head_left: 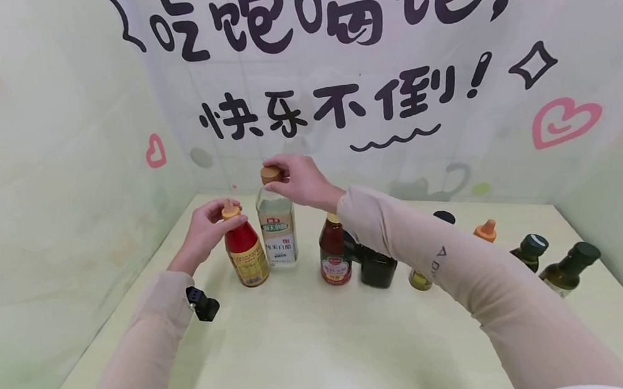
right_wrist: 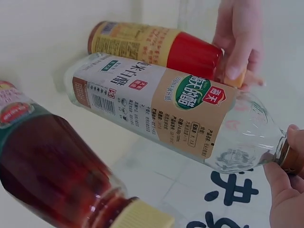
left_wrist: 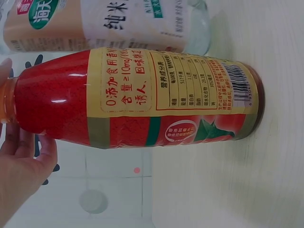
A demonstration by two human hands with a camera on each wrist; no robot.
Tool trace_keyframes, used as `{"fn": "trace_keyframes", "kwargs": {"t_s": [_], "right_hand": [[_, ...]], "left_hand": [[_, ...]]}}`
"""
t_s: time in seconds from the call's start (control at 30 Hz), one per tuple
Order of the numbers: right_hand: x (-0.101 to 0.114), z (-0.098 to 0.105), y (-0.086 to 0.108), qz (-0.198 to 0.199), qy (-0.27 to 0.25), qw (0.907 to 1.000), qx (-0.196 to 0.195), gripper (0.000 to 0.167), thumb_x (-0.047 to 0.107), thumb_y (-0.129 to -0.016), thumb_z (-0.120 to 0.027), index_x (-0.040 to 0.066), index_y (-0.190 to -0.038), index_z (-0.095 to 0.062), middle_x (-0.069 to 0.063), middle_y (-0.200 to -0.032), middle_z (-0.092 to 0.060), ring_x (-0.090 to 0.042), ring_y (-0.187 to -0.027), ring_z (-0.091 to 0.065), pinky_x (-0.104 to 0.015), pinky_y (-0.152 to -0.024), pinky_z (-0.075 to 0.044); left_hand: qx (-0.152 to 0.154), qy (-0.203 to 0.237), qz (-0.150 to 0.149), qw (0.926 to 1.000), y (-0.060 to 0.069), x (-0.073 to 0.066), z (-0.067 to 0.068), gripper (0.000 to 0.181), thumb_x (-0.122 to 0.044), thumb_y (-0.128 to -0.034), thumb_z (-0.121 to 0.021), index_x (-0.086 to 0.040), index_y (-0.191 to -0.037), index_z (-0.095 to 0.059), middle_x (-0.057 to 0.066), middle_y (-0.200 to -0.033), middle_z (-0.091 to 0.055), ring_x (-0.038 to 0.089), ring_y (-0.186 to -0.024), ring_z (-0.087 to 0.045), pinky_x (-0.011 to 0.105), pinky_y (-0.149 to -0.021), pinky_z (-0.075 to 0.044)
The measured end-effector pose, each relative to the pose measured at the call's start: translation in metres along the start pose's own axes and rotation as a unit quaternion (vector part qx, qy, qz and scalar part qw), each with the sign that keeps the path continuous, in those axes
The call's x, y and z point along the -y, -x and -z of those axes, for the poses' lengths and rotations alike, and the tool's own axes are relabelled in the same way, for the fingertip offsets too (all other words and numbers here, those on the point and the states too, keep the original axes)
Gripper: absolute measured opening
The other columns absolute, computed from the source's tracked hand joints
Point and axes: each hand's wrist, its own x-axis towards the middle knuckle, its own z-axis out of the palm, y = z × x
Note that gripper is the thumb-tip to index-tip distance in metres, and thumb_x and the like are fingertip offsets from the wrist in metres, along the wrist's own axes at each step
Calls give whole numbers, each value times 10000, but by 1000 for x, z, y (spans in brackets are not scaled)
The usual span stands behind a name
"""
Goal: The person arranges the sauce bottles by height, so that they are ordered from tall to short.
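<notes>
In the head view my left hand (head_left: 206, 228) holds a red sauce bottle (head_left: 248, 257) by its orange nozzle cap, fingers and thumb around the neck. The bottle stands on the table and its yellow label with a tomato picture fills the left wrist view. Just right of it stands a clear glass bottle of white vinegar (head_left: 278, 235) with a beige and white label. My right hand (head_left: 301, 181) grips that bottle's brown cap (head_left: 271, 174) from above. The right wrist view shows thumb and fingers pinching the cap at the neck. The two bottles stand close together.
A dark red sauce bottle (head_left: 334, 252) with a pale cap stands right of the vinegar, beside a black container (head_left: 377, 268). Partly behind my right sleeve are more bottles, including an orange-capped one (head_left: 486, 231) and two dark green bottles, one nearer the right edge (head_left: 569, 268).
</notes>
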Motion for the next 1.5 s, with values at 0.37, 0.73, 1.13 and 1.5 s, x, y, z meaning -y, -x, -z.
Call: {"fn": "trace_keyframes", "kwargs": {"t_s": [0.37,0.73,1.13,1.5], "right_hand": [[0,11,-23,-96,12,9994,-330,456,88,-798,-649,40,-1227,-505,-95,-1111,-563,-150,-917,-552,-158,-752,-448],[-10,-2,-39,8,181,9977,-650,450,72,-787,-658,31,-1214,-519,-98,-1096,-579,-144,-887,-547,-168,-740,-446],[-18,-17,-48,-62,277,9971,-701,426,71,-797,-646,24,-1203,-530,-108,-1046,-598,-151,-838,-548,-169,-703,-451],[-25,-31,-53,10,186,9968,-776,434,87,-803,-645,33,-1218,-528,-112,-1104,-587,-156,-884,-542,-197,-749,-447]], "left_hand": [[-68,85,47,9999,1,-3,0,472,-312,-774,-679,-60,-1144,-530,100,-1130,-523,233,-1031,-486,326,-795,-474],[-130,73,46,9999,3,-6,0,458,-288,-788,-669,-53,-1155,-528,100,-1133,-528,214,-1016,-494,299,-780,-479],[-118,216,38,9997,1,-3,-3,410,-231,-795,-667,-28,-1127,-537,111,-1113,-531,221,-1006,-489,279,-762,-480],[-206,199,27,9996,0,0,-4,413,-242,-793,-668,-38,-1128,-538,112,-1116,-533,235,-1028,-485,343,-805,-468]]}}
